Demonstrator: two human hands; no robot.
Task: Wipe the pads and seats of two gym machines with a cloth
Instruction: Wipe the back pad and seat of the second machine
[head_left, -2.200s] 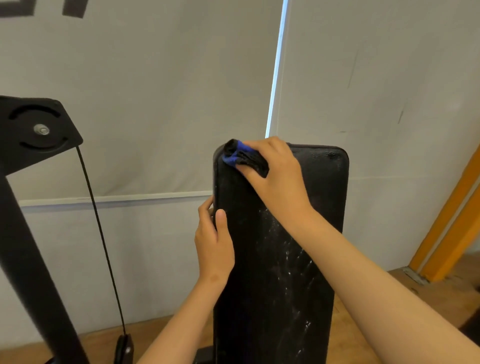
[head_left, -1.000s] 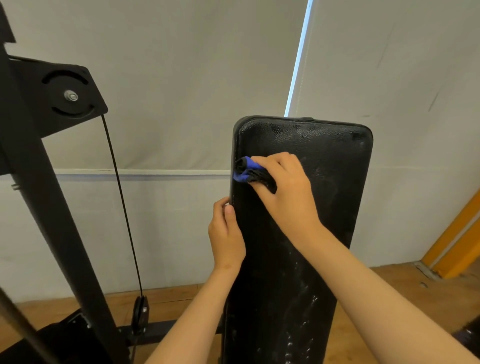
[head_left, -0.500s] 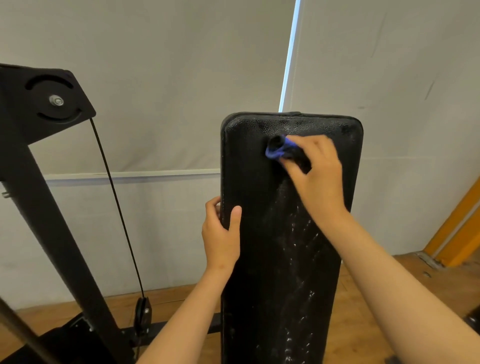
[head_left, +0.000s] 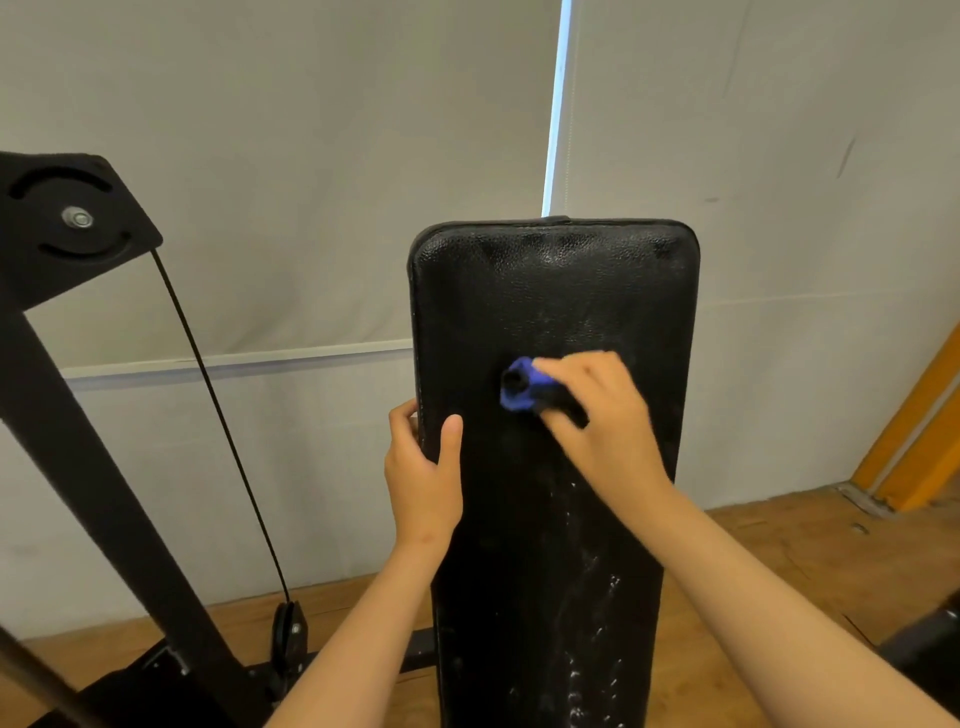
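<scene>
A tall black back pad (head_left: 556, 291) of a gym machine stands upright in front of me, with white scuffs on its lower half. My right hand (head_left: 605, 421) grips a bunched blue and black cloth (head_left: 522, 389) and presses it on the pad's middle. My left hand (head_left: 423, 475) holds the pad's left edge, thumb on the front face and fingers curled behind it.
A black machine frame (head_left: 78, 415) with a pulley plate (head_left: 72, 221) and a thin cable (head_left: 223, 421) stands at the left. Grey blinds hang behind the pad. A wooden floor (head_left: 779, 540) lies below, with an orange post (head_left: 919, 431) at the right.
My right hand has drawn the cloth down from near the pad's top to its middle. My left hand stays on the left edge.
</scene>
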